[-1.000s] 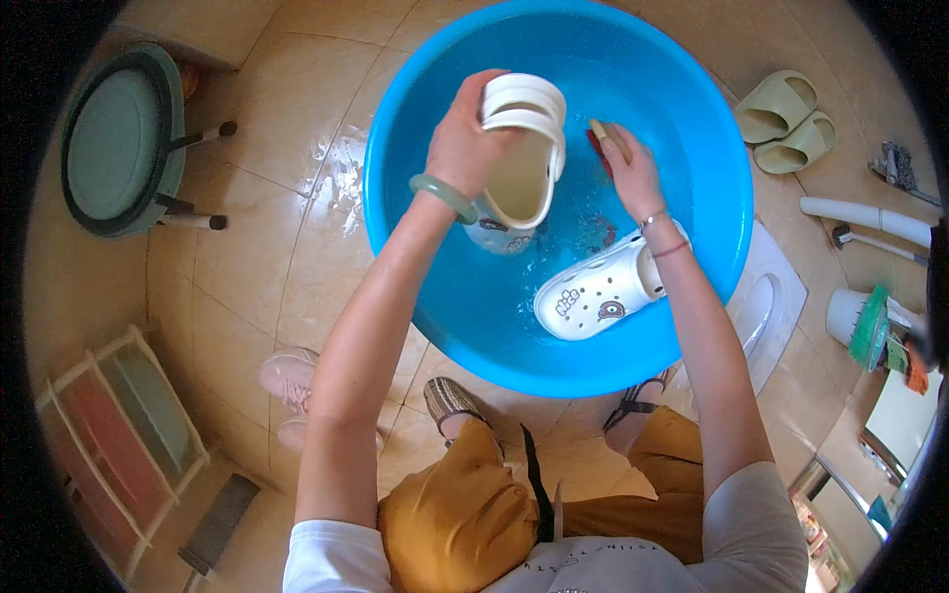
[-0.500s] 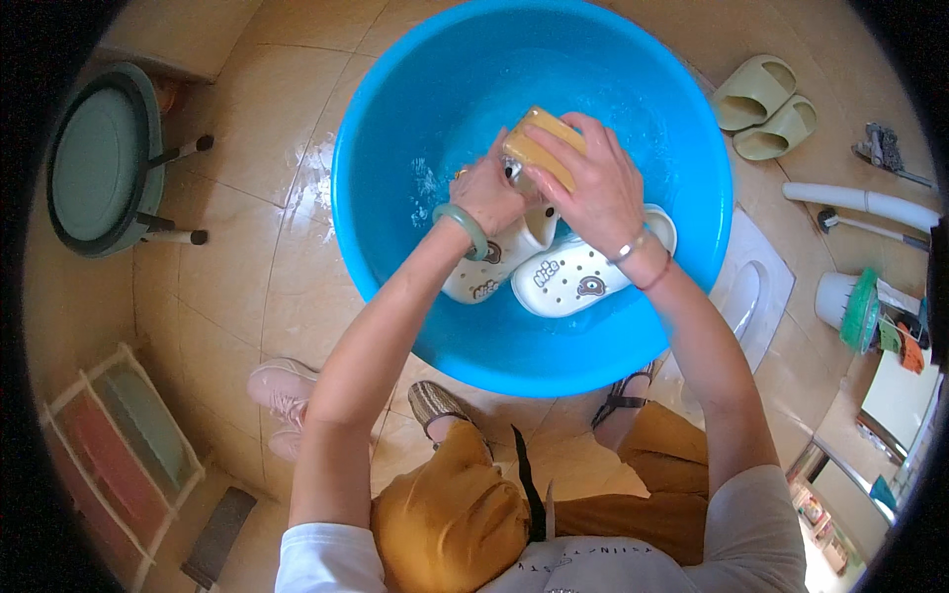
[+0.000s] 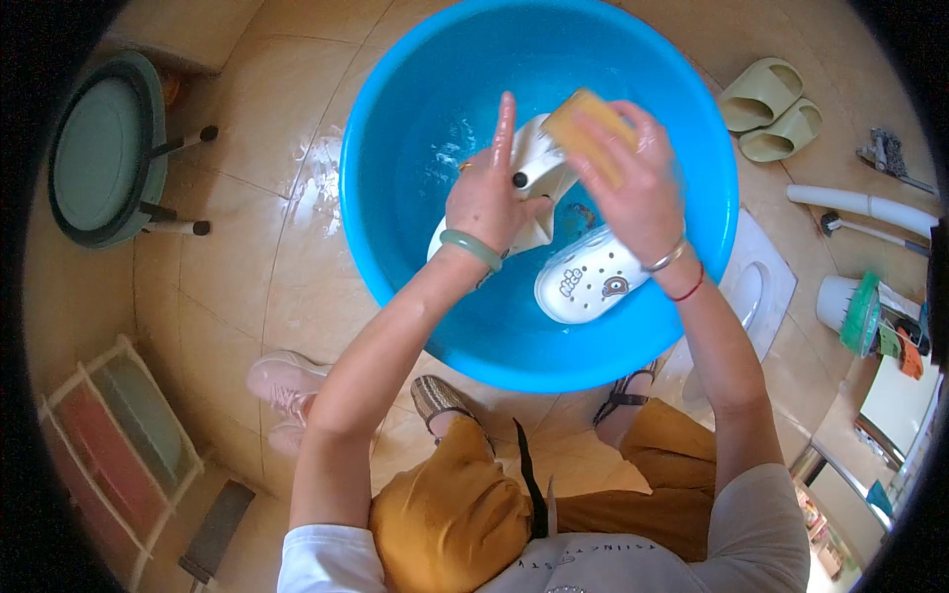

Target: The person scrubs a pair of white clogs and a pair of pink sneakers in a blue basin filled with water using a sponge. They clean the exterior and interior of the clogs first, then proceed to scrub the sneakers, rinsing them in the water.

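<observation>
Since 0.5 s ago, the tan brush (image 3: 578, 117), clamped in the fingers of the right hand (image 3: 638, 188) (blurred), has shifted rightward; the left hand (image 3: 484, 208), index finger raised, clasps 1 white clog (image 3: 544, 165) inside the blue basin (image 3: 623, 351).

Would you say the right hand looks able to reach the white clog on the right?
Probably yes: the clog lies close by, its front uncovered, though the right hand holds a tan block.

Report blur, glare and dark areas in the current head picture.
Head view, throughout: motion blur smears the right hand and the tan rectangular block it holds; the left hand looks sharper; glare whitens patches of beige tiled floor left of the round blue plastic basin; black fills the corners.
</observation>
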Demonstrator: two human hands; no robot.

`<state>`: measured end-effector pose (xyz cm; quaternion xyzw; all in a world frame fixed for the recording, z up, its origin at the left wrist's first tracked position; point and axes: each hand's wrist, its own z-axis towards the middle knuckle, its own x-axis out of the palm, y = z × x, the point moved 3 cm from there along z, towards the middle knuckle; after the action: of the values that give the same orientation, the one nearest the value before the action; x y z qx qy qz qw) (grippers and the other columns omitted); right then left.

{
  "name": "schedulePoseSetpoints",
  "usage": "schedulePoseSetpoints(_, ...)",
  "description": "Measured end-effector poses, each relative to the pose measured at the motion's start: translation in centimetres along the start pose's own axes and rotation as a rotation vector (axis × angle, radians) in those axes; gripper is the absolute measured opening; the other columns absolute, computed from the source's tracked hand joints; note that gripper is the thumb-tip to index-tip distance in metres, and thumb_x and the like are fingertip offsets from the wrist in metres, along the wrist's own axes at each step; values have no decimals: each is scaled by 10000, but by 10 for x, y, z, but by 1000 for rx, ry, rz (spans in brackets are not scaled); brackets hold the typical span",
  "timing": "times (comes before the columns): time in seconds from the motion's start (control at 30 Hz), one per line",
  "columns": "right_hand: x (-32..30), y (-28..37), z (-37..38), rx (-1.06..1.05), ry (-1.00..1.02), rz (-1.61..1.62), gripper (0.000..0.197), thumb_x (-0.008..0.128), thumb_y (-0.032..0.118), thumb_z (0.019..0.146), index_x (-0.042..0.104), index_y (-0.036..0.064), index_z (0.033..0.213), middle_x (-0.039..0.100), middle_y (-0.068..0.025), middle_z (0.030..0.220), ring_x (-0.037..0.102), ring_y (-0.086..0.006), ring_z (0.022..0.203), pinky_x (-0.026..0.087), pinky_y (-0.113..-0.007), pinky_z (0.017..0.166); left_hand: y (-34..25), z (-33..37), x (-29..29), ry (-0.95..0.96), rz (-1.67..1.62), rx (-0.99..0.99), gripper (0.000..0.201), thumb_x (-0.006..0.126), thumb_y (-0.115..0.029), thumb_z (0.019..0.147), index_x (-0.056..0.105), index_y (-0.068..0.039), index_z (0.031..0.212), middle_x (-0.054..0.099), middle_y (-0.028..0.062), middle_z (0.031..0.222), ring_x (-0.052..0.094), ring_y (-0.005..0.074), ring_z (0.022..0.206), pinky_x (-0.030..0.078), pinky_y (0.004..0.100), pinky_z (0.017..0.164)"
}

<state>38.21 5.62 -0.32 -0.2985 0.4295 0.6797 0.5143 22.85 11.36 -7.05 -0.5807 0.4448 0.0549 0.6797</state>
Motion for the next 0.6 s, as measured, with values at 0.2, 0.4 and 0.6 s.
schedulePoseSetpoints(0.2,13,9,-9,216,153,138,316,691,349,844,702,195,1120,579,-123,1159,598,-306,1005,536,-399,760,-4,-1,13,-172,150,161,1227,863,-156,635,41,-176,1547,681,177,939,672,335,787,552,412,692)
schedulePoseSetpoints(0.4,37,-5,-9,229,103,3,333,691,348,844,687,206,1145,558,-110,1118,576,-309,973,533,-399,710,0,8,16,-86,178,18,1213,845,-204,694,-15,-180,1548,688,206,847,681,318,674,542,380,546)
schedulePoseSetpoints(0.6,34,5,-10,211,89,-70,343,700,332,827,684,192,1140,546,-124,1139,571,-300,973,531,-385,720,-8,12,12,35,166,-119,1193,797,-94,692,-37,-175,1542,672,194,871,667,356,748,543,421,626)
